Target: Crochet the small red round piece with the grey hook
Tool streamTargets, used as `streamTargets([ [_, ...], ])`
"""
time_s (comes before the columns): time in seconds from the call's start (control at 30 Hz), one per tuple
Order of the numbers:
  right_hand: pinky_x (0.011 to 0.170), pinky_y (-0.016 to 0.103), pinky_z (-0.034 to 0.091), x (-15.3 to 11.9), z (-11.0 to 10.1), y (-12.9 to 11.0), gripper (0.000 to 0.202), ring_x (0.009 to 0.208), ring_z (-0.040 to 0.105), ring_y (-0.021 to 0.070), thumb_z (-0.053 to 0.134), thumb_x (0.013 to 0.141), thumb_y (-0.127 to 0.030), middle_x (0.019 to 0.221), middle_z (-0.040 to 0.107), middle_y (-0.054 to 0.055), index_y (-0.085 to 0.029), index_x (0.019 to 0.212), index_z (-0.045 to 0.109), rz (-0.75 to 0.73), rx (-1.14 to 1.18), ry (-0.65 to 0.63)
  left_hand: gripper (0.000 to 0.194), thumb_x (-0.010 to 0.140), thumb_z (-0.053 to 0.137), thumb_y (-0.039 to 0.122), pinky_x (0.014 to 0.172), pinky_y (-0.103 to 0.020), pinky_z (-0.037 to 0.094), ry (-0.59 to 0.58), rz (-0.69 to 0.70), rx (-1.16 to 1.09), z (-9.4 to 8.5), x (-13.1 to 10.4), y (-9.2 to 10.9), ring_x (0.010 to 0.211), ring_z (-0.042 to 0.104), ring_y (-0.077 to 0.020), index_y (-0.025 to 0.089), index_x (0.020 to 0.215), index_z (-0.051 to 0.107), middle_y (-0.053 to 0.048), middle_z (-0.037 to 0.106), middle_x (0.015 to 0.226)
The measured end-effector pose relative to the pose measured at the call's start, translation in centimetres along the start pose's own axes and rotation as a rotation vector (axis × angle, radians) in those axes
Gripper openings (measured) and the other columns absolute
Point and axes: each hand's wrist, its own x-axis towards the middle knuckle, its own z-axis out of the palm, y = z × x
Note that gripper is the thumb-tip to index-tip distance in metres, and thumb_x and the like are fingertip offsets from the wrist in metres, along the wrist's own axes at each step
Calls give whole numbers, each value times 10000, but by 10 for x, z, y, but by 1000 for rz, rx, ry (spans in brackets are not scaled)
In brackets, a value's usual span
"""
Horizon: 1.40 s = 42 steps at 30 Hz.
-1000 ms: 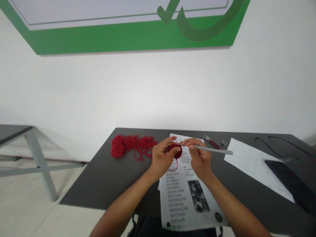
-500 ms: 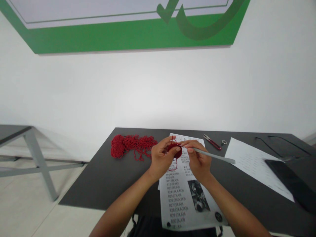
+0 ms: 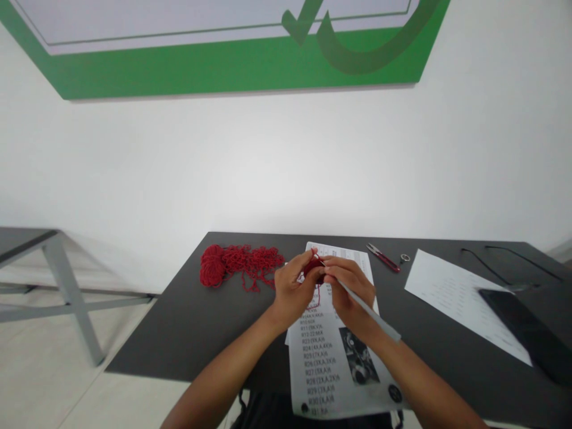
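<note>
Between thumb and fingers, my left hand [image 3: 292, 290] pinches a small dark red crochet piece [image 3: 313, 269], with a strand of red yarn running over the raised index finger. My right hand [image 3: 351, 290] is closed around a crochet hook [image 3: 370, 311] with a long grey handle that slants down to the right. The hook's tip meets the crochet piece, though fingers partly hide the contact. A loose yarn tail hangs below the work. Left of my hands lies a ball of red yarn [image 3: 213, 266] with a heap of tangled strands [image 3: 257, 263] beside it.
Under my hands lies a printed pattern sheet [image 3: 319, 369] with a photo. To the right are red-handled scissors [image 3: 384, 258], a small ring [image 3: 404, 258], another paper [image 3: 460, 304], eyeglasses [image 3: 512, 280] and a black phone [image 3: 522, 333] on the dark table [image 3: 214, 333].
My right hand has shifted left, closer to my left hand. The hook's handle has swung downward and now points more steeply toward my right forearm.
</note>
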Motion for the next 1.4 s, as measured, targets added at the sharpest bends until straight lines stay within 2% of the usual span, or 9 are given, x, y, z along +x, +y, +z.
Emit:
streamTargets([
  [0.17,956,493,606,-11,0,16,435,1118,684,259,650,919,-141,1171,699,57,-376,1285,626,-83,-133,-59,340,784,784,190,793,-326,628,-3,-58,-101,6,-6,-5,836,775,-225,276,1114,790,-49,813,995],
  [0.33,1001,513,573,-12,-3,25,466,1161,674,269,667,912,-144,1173,714,53,-385,1309,623,-126,-205,-114,377,777,826,318,811,-315,627,8,-331,-397,16,-11,-7,877,768,-212,231,1141,778,-75,806,1044],
  [0.5,877,406,622,-2,1,17,256,1046,706,228,647,947,-236,1105,718,49,-349,1164,724,20,-64,-30,459,689,895,406,755,-278,606,-37,-559,-720,20,-7,-11,805,750,-182,178,1075,794,-111,806,1007],
  [0.67,857,381,607,12,0,12,139,964,724,207,638,959,-272,1031,753,35,-305,1037,748,160,160,-23,451,738,853,390,703,-269,589,-24,-409,-458,8,3,-17,737,712,-156,174,1127,779,-59,801,905],
  [0.8,891,406,581,14,0,16,57,955,718,215,688,921,-262,1010,786,16,-295,947,726,153,35,-102,325,802,776,266,696,-269,585,32,-183,-115,-3,12,-20,705,699,-157,201,1120,788,-21,790,829],
  [0.93,939,458,552,10,5,18,65,983,726,231,628,950,-268,1084,795,25,-292,962,687,109,-102,-163,267,830,715,216,701,-263,589,57,-61,-22,-5,17,-21,705,710,-155,209,1083,799,-23,793,850],
  [1.1,997,470,517,5,11,14,132,984,742,228,556,985,-270,1069,804,45,-269,985,688,42,-173,-182,267,841,680,264,668,-277,602,81,-142,-31,0,16,-21,709,722,-172,158,1052,804,-45,802,871],
  [1.3,887,416,579,0,7,10,275,1091,700,263,517,1000,-426,1093,776,59,-282,1124,716,394,-66,-98,252,819,700,234,848,-368,615,106,-231,-13,2,16,-18,872,761,-230,164,1035,809,-81,809,999],
  [1.4,852,403,591,1,5,13,258,1016,724,248,521,1001,-399,1074,775,58,-276,1124,711,386,-51,-123,246,811,700,206,901,-399,602,105,-247,-23,2,17,-18,924,763,-247,170,1027,811,-87,807,1026],
])
